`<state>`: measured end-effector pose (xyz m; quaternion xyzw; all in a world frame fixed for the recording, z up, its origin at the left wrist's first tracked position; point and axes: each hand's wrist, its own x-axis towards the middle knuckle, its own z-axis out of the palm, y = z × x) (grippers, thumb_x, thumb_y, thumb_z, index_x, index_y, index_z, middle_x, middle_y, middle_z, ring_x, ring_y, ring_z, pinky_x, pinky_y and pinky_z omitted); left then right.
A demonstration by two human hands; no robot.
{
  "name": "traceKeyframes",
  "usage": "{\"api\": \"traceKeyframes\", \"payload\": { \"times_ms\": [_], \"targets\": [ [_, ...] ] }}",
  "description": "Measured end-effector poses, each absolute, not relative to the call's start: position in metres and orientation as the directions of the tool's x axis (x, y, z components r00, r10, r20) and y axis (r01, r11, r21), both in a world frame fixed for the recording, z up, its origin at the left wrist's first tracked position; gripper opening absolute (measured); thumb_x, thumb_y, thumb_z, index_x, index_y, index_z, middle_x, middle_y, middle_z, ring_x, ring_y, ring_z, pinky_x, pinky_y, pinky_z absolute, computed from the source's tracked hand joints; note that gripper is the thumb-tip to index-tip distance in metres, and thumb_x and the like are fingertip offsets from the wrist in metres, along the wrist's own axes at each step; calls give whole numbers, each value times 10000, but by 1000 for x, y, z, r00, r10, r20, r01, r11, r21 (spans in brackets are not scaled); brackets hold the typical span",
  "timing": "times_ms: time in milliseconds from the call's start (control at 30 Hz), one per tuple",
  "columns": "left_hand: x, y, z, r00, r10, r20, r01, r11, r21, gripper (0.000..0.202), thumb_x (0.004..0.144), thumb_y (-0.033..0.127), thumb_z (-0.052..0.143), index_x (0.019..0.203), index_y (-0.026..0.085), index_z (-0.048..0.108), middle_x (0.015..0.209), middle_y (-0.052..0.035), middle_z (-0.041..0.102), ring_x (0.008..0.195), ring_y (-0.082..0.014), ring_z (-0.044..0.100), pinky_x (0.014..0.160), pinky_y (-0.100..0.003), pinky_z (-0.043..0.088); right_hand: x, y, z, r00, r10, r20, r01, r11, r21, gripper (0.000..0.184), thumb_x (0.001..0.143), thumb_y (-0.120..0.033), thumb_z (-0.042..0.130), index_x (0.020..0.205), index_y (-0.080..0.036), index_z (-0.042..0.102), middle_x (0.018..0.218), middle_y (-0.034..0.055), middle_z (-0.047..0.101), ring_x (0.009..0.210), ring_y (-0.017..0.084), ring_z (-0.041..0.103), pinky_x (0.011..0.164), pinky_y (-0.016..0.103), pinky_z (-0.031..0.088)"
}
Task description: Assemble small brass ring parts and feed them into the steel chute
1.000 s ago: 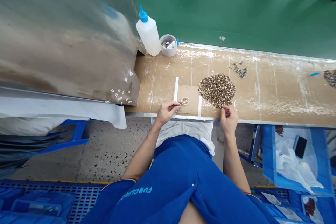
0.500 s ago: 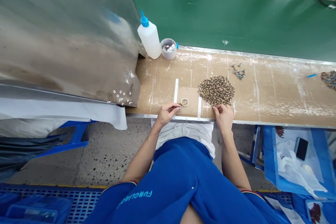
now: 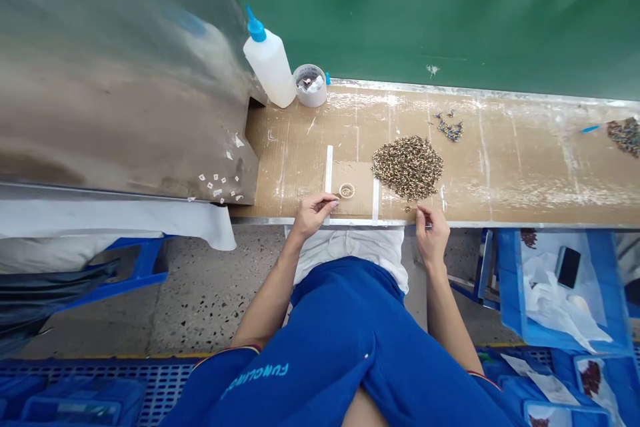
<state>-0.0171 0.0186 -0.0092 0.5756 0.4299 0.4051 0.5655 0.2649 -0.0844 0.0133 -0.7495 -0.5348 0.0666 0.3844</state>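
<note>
My left hand (image 3: 315, 215) is closed in a pinch at the left side of a small, shallow round dish (image 3: 347, 191). Whatever is between its fingertips is too small to make out. The dish rests on a cardboard square (image 3: 360, 207) with white strips along its sides. To the right lies a heap of tiny brass-coloured metal pieces (image 3: 407, 167). Just below that heap, near the table's front edge, my right hand (image 3: 433, 235) has its thumb and forefinger drawn together; what they hold, if anything, cannot be seen. A few loose pieces (image 3: 409, 209) lie left of its fingertips.
A white bottle with a blue nozzle (image 3: 273, 70) and a tape roll (image 3: 311, 93) holding scraps stand at the back left, by a metal housing (image 3: 150, 80). Small blue-and-brass pieces (image 3: 450, 129) lie behind the heap. A blue bin (image 3: 510, 293) with a phone (image 3: 569, 267) stands lower right.
My right hand has drawn back slightly from the heap's lower edge, and a few pieces now show apart from it. My left hand stays beside the dish. The whole view has shifted a little.
</note>
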Motion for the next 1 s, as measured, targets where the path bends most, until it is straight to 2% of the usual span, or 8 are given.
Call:
{"api": "traceKeyframes", "payload": {
  "times_ms": [100,300,433,633,700,833,900,1000],
  "targets": [
    [-17,19,-7,309,951,-19,41,7,999,305,827,454,736,867,152,754,791,-61,730,691,-153,662,623,-246,535,265,-88,12,375,899,228,736,-139,-662,227,951,-376,536,961,-208,688,856,69,664,720,211,623,670,361,543],
    [-16,19,-6,287,958,-29,50,16,999,283,821,433,737,854,152,752,766,-56,722,683,-151,664,609,-237,531,279,-81,10,204,964,169,787,-58,-614,263,948,-224,469,1021,-228,721,905,77,645,865,240,640,788,396,544],
    [-14,18,-5,273,962,-26,46,14,999,292,816,438,729,833,147,752,751,-59,720,650,-139,649,578,-220,513,289,-74,7,109,979,175,821,10,-571,232,948,-247,512,975,-237,743,842,60,627,803,224,628,743,366,540],
    [-12,12,10,285,958,-29,96,1,995,282,822,420,718,814,139,731,730,-56,715,635,-141,650,573,-223,519,279,-64,11,43,962,269,838,112,-534,199,954,-267,540,900,-218,726,894,81,665,814,209,641,746,343,545],
    [-11,9,20,285,959,-5,133,-35,990,248,839,389,704,823,143,728,758,-61,729,663,-151,670,606,-236,540,269,-62,15,63,948,313,806,137,-576,192,946,-242,540,859,-211,708,855,74,681,764,195,646,701,324,544],
    [-5,3,43,298,947,118,228,-190,955,140,877,279,664,834,158,720,800,-59,746,724,-160,692,678,-257,563,241,-58,28,190,924,332,658,131,-741,140,907,-207,572,832,-218,690,740,29,696,637,167,640,609,294,538],
    [-1,0,54,333,926,178,260,-272,927,111,888,235,646,844,160,715,785,-51,740,705,-152,683,668,-251,555,223,-55,36,253,925,283,542,106,-833,89,884,-222,611,853,-222,695,759,28,722,653,171,671,626,299,558],
    [5,-3,65,367,901,230,280,-343,897,95,897,195,631,853,155,705,774,-46,734,699,-144,677,660,-238,542,197,-49,48,277,954,116,296,30,-955,78,867,-284,670,907,-223,698,800,37,754,702,184,724,673,313,597]
  ]
}}
